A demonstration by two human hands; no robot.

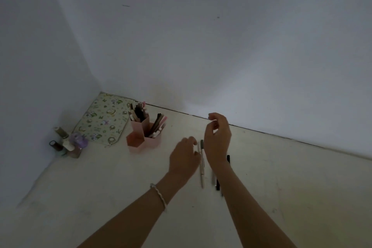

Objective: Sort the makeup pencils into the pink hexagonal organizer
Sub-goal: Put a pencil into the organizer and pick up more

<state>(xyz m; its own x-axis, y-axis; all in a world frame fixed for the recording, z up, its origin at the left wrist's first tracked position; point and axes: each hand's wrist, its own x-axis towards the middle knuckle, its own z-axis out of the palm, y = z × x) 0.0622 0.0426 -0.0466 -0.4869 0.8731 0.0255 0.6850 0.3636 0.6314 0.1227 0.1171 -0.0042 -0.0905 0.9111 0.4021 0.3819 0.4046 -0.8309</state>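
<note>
On the pale table point(100, 187) the pink hexagonal organizer point(144, 137) holds pencils in two cells, right hand point(218, 139) raised with fingers loosely curled, empty, left hand point(184, 157) half-curled touching loose pencils point(202, 165).

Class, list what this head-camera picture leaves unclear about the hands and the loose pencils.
- Black makeup pencil: middle hidden behind the right forearm, head view.
- Pale makeup pencils: upper ends covered by the left hand; count unclear.
- Right hand: whether its fingertips pinch anything is too small and dim.
</note>
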